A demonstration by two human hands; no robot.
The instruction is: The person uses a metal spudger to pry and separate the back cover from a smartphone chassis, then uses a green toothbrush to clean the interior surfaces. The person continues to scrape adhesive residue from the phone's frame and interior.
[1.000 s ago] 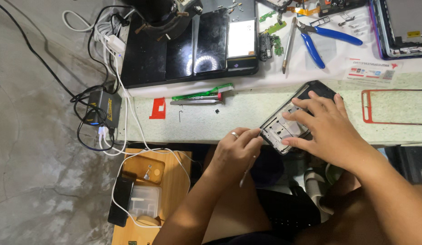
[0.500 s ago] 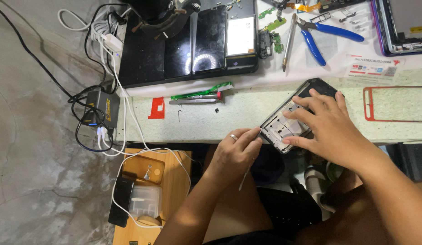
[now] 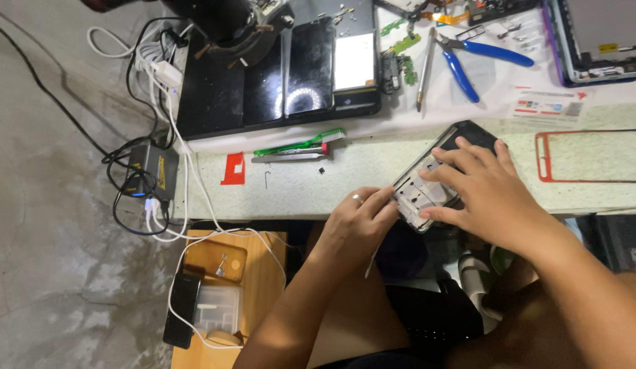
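Note:
An opened phone [image 3: 427, 188] lies tilted at the near edge of the pale green table [image 3: 345, 184], its inner frame facing up. My right hand [image 3: 485, 195] rests flat over its right half and grips it. My left hand [image 3: 359, 222], with a ring on one finger, pinches a thin white stick-like tool [image 3: 375, 251] whose upper end meets the phone's left edge. Part of the phone is hidden under my right fingers.
A green toothbrush [image 3: 301, 142] and tweezers [image 3: 290, 157] lie left of the phone. Blue pliers [image 3: 468, 58], small circuit parts, a dark mat with phones [image 3: 311, 65] and a red phone frame [image 3: 585, 157] sit farther out. Cables, a charger [image 3: 150, 167] and a wooden stool [image 3: 222, 287] stand at left.
My hands and the phone hold almost the same pose. The left hand's tool has shifted slightly along the phone's left edge.

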